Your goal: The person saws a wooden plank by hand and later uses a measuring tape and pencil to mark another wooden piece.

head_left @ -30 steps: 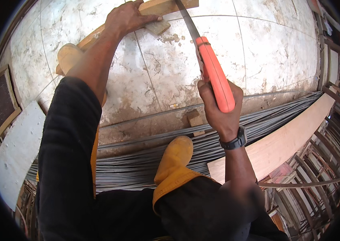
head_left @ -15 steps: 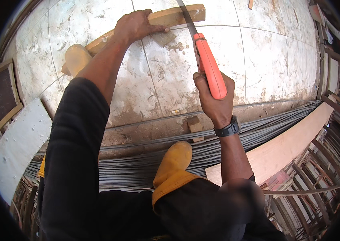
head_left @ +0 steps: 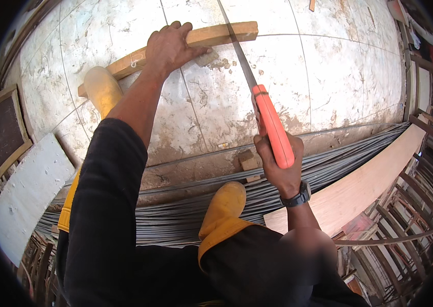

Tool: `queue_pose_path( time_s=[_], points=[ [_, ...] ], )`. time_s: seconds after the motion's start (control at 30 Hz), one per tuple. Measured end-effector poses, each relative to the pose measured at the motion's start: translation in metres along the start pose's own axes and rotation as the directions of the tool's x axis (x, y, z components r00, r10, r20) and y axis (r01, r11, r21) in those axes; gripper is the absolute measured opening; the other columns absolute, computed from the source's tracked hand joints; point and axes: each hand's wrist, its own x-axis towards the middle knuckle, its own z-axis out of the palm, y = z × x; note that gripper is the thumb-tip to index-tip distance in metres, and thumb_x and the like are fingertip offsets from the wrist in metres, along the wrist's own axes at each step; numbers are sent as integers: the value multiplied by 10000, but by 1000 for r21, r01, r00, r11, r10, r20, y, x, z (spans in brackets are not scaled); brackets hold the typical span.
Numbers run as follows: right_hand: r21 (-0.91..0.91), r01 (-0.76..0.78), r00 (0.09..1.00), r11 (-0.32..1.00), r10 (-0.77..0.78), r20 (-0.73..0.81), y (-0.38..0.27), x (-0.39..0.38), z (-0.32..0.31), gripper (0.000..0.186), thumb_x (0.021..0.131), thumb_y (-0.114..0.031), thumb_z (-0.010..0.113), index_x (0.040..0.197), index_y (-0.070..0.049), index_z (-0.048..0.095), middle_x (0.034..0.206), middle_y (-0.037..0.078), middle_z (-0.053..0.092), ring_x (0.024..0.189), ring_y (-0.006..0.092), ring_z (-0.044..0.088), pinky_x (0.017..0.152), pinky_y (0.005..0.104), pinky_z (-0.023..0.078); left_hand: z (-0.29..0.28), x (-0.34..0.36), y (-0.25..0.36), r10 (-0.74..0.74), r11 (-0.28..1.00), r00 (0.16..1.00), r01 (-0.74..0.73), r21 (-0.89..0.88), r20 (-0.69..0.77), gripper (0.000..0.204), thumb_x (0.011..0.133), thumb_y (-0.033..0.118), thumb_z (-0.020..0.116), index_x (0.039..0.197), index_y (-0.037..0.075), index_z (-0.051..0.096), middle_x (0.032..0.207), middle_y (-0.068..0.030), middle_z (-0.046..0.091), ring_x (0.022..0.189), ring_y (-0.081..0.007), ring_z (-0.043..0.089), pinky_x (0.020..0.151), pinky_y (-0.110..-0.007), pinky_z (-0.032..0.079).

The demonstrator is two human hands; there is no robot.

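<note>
Close by, the right hand [head_left: 287, 176] is wrapped around the red handle of a saw [head_left: 271, 123], its blade pointing away. Farther off, the left hand [head_left: 169, 48] grips a long wood strip [head_left: 208, 36] near its middle (a yellow boot [head_left: 102, 89] covers part near its left end), and the blade crosses the wood to that hand's right.

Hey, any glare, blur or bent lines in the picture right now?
Head view: the floor looks washed out toward the top, while the black sleeve shows little detail; head view: the wooden bar looks bowed, probably from the fisheye lens; head view: a blurred patch covers the lower right, by the right forearm, while the saw looks fairly sharp.
</note>
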Motion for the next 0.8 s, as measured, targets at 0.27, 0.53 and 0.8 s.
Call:
queue_pose_path(
  time_s=[0.27, 0.53, 0.8],
  points=[
    [-54, 78, 996, 995, -80, -34, 11, -5, 13, 87, 846, -17, 688, 784, 28, 647, 616, 41, 618, 558, 72, 567, 521, 259, 453, 14, 2, 15, 82, 996, 989, -84, -16, -122, 610, 706, 625, 775, 1037, 121, 688, 929, -74, 654, 922, -253, 665, 789, -398, 493],
    [-24, 127, 990, 992, -128, -60, 50, 11, 8, 166, 860, -62, 699, 757, 17, 595, 577, 18, 510, 535, 86, 449, 510, 275, 382, 16, 5, 9, 143, 990, 958, -137, 41, -248, 615, 741, 624, 749, 1015, 80, 672, 872, -83, 640, 838, -291, 675, 717, -440, 526],
    [-46, 192, 978, 980, -195, -74, 45, 17, 5, 163, 849, -51, 704, 749, 16, 594, 571, 19, 509, 519, 93, 454, 500, 282, 377, 7, 10, 10, 131, 991, 956, -130, 23, -262, 621, 757, 621, 739, 1041, 72, 675, 885, -99, 641, 812, -313, 674, 691, -446, 531]
  ],
)
